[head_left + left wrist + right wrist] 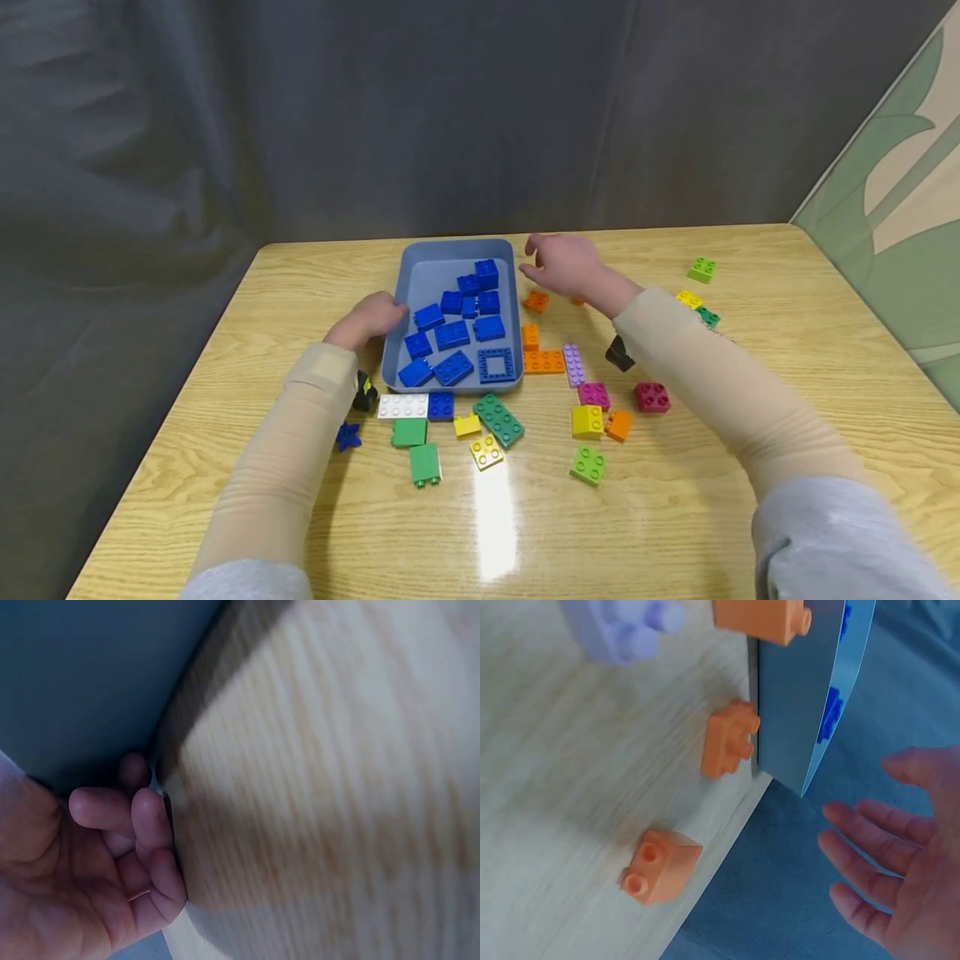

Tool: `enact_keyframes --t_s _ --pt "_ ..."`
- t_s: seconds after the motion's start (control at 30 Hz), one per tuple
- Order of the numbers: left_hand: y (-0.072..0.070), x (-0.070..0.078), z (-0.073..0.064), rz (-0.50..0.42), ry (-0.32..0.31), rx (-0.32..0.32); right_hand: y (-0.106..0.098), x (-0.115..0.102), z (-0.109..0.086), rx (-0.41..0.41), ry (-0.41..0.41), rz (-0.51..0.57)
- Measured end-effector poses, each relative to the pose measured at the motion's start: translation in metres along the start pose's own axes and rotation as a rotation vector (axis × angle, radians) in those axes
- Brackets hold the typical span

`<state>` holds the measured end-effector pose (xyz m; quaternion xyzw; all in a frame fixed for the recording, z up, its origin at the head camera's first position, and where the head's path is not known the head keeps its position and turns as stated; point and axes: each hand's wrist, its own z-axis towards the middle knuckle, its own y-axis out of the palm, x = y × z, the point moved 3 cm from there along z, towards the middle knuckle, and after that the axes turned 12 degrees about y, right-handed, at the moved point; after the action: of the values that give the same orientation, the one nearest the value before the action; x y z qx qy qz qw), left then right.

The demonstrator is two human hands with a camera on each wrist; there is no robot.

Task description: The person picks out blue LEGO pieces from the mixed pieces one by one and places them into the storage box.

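A grey-blue plastic tray (452,248) holds several blue toy bricks (452,335). At the tray's left rim, my left hand (372,315) grips the wall. The left wrist view shows this hand (97,862) with its fingers curled beside the tray's side. My right hand (564,262) hovers just past the tray's right rim, its fingers apart and loosely bent. In the right wrist view nothing is between the fingers of that hand (900,855). Orange bricks (536,301) lie below it on the table, close to the tray.
In front of the tray lie a white brick (402,407), green bricks (408,432) and yellow bricks (467,426). To the right are a lilac brick (573,365), magenta bricks (652,397) and a black piece (619,354). A dark cloth (450,117) hangs behind the table (637,533).
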<state>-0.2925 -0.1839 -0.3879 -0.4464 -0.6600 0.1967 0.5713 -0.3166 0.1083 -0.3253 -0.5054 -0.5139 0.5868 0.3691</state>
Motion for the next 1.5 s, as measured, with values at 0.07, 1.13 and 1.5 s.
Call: enact_keyframes --t_s 0.07,1.13,1.5 --pt "0.000 0.001 0.000 0.000 0.002 0.001 0.001 0.000 -0.007 -0.021 -0.001 0.003" --pt "-0.001 0.003 0.001 0.077 0.043 0.004 0.041 -0.012 -0.033 -0.349 0.097 0.144" --pt "0.000 0.000 0.001 0.042 0.035 0.014 0.046 -0.014 -0.018 -0.328 0.133 0.212"
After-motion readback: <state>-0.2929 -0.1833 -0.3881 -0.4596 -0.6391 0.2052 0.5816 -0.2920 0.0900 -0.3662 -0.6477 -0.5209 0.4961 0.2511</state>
